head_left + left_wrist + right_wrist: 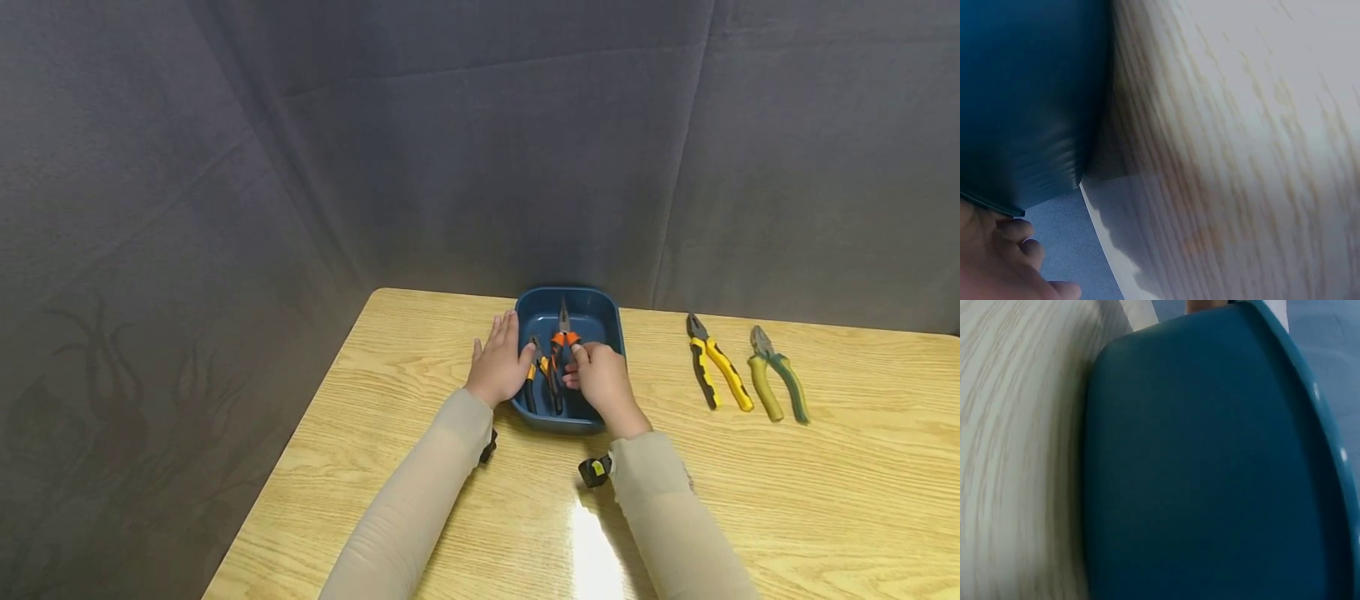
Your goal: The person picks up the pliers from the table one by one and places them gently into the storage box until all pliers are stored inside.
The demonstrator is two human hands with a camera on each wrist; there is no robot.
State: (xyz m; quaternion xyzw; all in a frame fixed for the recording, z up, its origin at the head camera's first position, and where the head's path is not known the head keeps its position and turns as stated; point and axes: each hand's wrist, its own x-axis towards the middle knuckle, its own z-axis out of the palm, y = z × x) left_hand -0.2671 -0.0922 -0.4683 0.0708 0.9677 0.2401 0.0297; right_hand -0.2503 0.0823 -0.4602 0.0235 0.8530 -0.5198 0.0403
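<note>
Right hand [602,379] grips orange pliers [564,337] in tray [600,312]; left hand [498,362] steadies rim.

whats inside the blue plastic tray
Inside the blue plastic tray lie orange-handled needle-nose pliers, pinched by the right hand, and small yellow-and-black pliers. The hands cover the tray's lower floor.

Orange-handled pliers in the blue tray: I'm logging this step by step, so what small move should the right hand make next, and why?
Probably let go of the orange-handled pliers and draw back. The right hand pinches their handles with the tool already down inside the blue tray, beside the smaller pliers, while the left hand rests against the tray's left rim. Two more pliers lie on the table to the right.
</note>
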